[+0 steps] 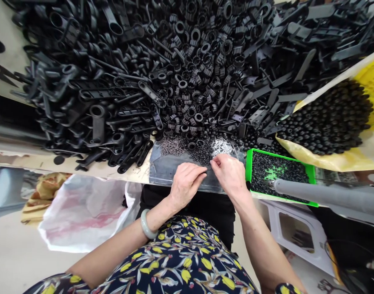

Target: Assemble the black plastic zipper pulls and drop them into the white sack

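Observation:
My left hand point(187, 179) is closed in a pinch over the dark work mat point(164, 169), with a small black part point(204, 172) at its fingertips. Close by on the right, my right hand point(228, 171) is also pinched, its thumb and finger pressed together; what it holds, if anything, is too small to make out. Just beyond its knuckles lies a pile of small shiny silver pins point(222, 146). Little black pieces point(202, 153) and a heap of small brownish-grey pieces point(173, 146) lie farther left on the mat.
Black plastic handles point(98, 122), ridged rings point(191, 112) and flat strips point(269, 102) are heaped behind. At right stand a green tray point(249, 169) of tiny black pieces, a grey tube point(315, 192) and a yellow-lined bag point(324, 161) of black parts. A white plastic bag point(79, 216) hangs lower left.

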`<state>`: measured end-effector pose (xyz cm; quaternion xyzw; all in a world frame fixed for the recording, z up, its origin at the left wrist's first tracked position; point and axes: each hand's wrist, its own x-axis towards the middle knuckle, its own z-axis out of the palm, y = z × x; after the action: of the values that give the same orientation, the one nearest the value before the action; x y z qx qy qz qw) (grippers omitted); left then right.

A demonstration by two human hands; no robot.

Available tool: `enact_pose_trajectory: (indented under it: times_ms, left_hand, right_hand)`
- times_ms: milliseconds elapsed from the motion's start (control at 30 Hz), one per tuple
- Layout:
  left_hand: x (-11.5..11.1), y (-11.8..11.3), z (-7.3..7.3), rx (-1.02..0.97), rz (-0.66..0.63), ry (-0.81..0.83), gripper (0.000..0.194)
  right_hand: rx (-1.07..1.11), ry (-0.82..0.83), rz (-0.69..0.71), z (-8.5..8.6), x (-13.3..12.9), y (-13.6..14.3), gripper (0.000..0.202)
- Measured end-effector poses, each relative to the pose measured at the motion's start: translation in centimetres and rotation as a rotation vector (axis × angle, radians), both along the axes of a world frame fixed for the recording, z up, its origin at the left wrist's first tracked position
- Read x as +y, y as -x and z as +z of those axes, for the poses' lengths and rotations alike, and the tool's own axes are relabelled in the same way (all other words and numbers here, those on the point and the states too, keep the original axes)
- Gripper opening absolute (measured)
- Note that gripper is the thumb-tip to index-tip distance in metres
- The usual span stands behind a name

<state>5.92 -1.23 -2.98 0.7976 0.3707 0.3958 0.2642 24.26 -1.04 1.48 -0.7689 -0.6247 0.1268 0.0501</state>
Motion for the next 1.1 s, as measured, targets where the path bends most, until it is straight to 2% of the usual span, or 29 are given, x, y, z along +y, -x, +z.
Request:
enact_pose_trajectory:
  times_ms: [133,300,400,600,800,900,1033,1100]
  left_hand:
    - [0.1,0.0,0.2,-0.008,-0.014,0.018,0.013]
    - [0.2,0.2,0.0,0.007,-0.020,0.010,0.015]
    - [0.2,0.2,-0.2,0.006,-0.025,-0.003,0.015]
    - [0.1,0.1,-0.1,0.011,-0.030,-0.018,0.013]
    - [0.1,0.3,-0.2,0.037,-0.035,0.009,0.013]
    - [0.1,0.3,-0.2,0.029,-0.034,0.012,0.014]
    - [0.2,0.3,-0.1,0.004,-0.038,0.008,0.014]
    - [0.3,0.2,-0.1,0.007,-0.039,0.013,0.013]
  right_hand:
    - [0.010,0.028,-0.014,0.1,0.4,0.0,0.015]
    - [0.166,-0.107,-0.026,-1.1,-0.5,-0.8,0.012]
    - [0.158,-0.117,0.021,-1.5,-0.9,-1.3,0.012]
    - [0.015,-0.042,0.156,-0.8,-0.5,-1.2,0.020]
    - [-0.012,0.017,0.142,-0.2,0.5,-0.7,0.015]
    - [0.181,-0.036,0.091,-0.4,0.2,-1.5,0.011]
    - [0.718,-0.192,-0.069,-1.1,-1.8,-1.9,0.012]
    - [0.899,-0.274,-0.070,-1.4,-2.9,-1.2,0.014]
